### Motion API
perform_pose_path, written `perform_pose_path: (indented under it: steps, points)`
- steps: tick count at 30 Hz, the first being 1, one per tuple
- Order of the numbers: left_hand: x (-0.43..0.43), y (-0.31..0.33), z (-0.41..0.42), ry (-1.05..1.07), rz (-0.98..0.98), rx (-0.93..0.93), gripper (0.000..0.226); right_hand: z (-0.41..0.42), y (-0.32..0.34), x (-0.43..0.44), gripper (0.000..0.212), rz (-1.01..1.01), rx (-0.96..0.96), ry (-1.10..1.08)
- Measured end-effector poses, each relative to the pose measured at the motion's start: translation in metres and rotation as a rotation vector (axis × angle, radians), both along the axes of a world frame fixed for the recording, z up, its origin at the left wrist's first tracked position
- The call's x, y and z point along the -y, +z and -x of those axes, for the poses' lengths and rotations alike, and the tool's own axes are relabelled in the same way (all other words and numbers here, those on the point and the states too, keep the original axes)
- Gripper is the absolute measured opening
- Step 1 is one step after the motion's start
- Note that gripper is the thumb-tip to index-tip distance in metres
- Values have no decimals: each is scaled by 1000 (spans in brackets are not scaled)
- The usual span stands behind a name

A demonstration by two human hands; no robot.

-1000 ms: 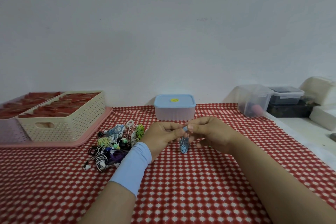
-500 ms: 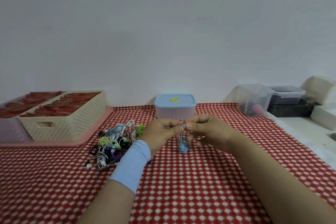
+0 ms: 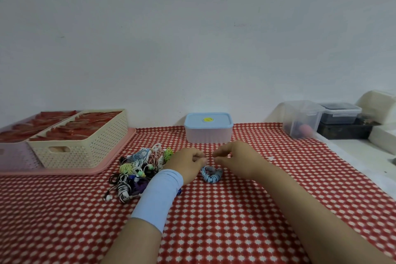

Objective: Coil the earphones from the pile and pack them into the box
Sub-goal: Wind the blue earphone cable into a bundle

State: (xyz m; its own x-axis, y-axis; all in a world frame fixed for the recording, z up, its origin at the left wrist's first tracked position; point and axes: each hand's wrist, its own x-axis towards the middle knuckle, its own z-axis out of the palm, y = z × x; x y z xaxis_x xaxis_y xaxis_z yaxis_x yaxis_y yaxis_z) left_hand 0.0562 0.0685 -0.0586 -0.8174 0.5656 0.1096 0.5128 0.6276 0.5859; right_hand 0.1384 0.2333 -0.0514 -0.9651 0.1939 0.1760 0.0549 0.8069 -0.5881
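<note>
Behind left hand (image 3: 186,164), right hand (image 3: 238,160): lidded box (image 3: 209,133); pile (image 3: 139,166) beside; both grips loose, empty.

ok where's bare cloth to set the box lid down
Free: the cloth right of the right hand, out to the clear tub, and the near strip. Crowded: the earphone pile fills between left hand and pink tray.
</note>
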Motion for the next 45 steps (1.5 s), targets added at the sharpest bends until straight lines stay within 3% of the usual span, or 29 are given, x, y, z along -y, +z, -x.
perform_pose_path:
  steps: [5,9,13,19,23,26,30,38,42,45]
  points:
    - [1,4,-1,-30,96,60,45,-1,2,5,24,-61,202,131]
    - [-6,5,2,-51,-39,78,42,1,3,2,19,17,137,94]
    - [-14,15,12,-118,33,97,41,7,12,-10,18,-12,115,-4]
    - [-24,47,50,-45,11,-73,32,31,42,-35,15,-160,-47,-164]
    - [-36,55,80,3,156,-223,42,57,50,-46,38,-420,19,-198]
    - [-42,50,97,72,271,-180,54,70,44,-49,57,-481,142,-194]
    - [-49,43,110,31,175,-98,50,85,37,-51,47,-381,222,-172]
    - [-42,31,111,49,-2,-118,49,94,28,-59,48,-338,96,-221]
    - [-43,29,104,66,-60,-113,50,98,21,-63,51,-451,52,-200]
    - [-41,28,102,63,-121,-94,47,97,22,-66,46,-650,28,-118]
